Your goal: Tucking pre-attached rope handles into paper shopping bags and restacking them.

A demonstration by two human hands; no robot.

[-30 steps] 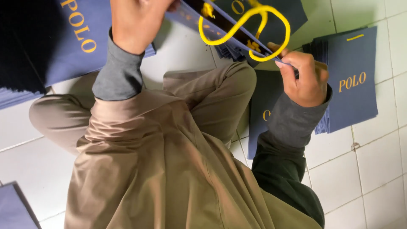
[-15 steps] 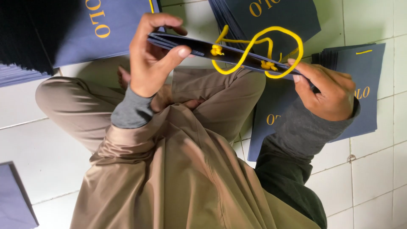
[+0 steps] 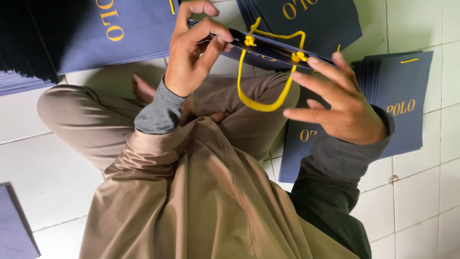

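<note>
Navy flat paper bag hangs above the lap, its yellow cord handle looping below it. Left hand fingers pinch the bag's end; right hand fingers are spread, released, beside the cord. Steady pinching should keep the knots seated

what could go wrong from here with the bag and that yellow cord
Only the left hand pinches the flat navy paper bag; the right hand is open with fingers spread, so the bag might sag or slip. The yellow cord handle hangs loose between both hands, so a finger could snag it and tug at the knots. A dropped bag could also knock the stack of bags beside the knee.
</note>
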